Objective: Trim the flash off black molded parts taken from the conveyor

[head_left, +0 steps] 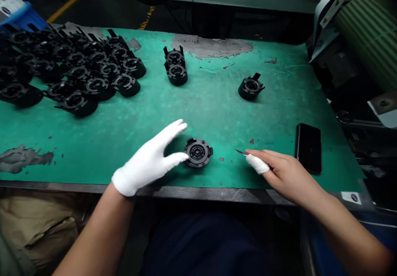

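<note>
My left hand (149, 160), in a white glove, hovers open with its fingers spread just left of a round black plastic part (198, 152) lying flat near the front of the green mat (217, 110); the thumb tip almost touches the part. My right hand (282, 172) is bare, with a white wrap on the forefinger, and is closed on a small thin blade (240, 152) whose tip points left toward the part.
A heap of several black parts (77, 73) fills the mat's back left. Two stacked parts (175, 66) stand at the back centre and a single part (250, 87) lies to the right. A black phone (308, 147) rests beside my right hand. A machine (356, 52) borders the right edge.
</note>
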{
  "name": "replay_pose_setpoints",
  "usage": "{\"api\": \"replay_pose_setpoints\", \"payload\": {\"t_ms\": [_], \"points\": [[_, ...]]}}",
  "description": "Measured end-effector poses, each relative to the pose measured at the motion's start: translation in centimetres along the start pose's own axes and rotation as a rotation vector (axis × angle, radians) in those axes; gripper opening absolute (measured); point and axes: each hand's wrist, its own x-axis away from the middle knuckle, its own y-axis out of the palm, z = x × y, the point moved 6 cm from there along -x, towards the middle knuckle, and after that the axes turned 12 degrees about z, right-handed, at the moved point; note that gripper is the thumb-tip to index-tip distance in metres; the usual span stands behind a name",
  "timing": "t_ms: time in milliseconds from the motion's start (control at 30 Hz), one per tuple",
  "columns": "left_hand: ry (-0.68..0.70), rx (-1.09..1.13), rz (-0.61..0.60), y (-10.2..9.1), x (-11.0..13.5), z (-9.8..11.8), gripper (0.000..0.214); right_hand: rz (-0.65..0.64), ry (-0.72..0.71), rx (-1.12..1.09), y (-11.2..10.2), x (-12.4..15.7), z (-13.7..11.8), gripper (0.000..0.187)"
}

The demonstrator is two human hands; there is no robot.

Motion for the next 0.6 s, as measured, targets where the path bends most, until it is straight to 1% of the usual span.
{"api": "replay_pose_setpoints", "payload": {"t_ms": [67, 100, 133, 200, 267, 333, 400, 500, 533, 600], "points": [[-0.063, 0.064, 0.037, 1.1, 0.5, 0.1, 0.105, -0.032, -0.025, -0.050, 0.9, -0.4, -1.1, 0.039], [-0.081, 0.101, 0.058, 2.0, 0.8, 0.4, 0.114, -0.048, -0.043, -0.070, 1.2, -0.8, -1.8, 0.039], [-0.095, 0.137, 0.084, 2.9, 1.0, 0.7, 0.117, -0.065, -0.062, -0.080, 1.6, -1.2, -2.5, 0.040], [-0.116, 0.195, 0.150, 4.5, 1.1, 1.3, 0.111, -0.093, -0.095, -0.056, 2.0, -2.1, -3.9, 0.040], [-0.135, 0.218, 0.191, 5.5, 1.1, 1.4, 0.103, -0.115, -0.123, 0.017, 2.2, -2.9, -4.8, 0.040], [-0.140, 0.211, 0.188, 5.8, 1.0, 1.3, 0.099, -0.133, -0.146, 0.118, 2.2, -3.5, -5.5, 0.040], [-0.138, 0.201, 0.171, 5.8, 1.0, 1.1, 0.097, -0.141, -0.162, 0.217, 2.1, -3.9, -5.8, 0.040], [-0.135, 0.200, 0.170, 5.4, 1.0, 1.0, 0.095, -0.147, -0.172, 0.318, 1.7, -4.7, -5.3, 0.043], [-0.129, 0.199, 0.171, 5.3, 1.0, 1.1, 0.095, -0.137, -0.138, 0.367, 1.4, -5.2, -4.5, 0.043], [-0.112, 0.192, 0.154, 5.2, 0.9, 1.3, 0.094, -0.104, 0.009, 0.483, 0.4, -6.2, -1.7, 0.044]]}}
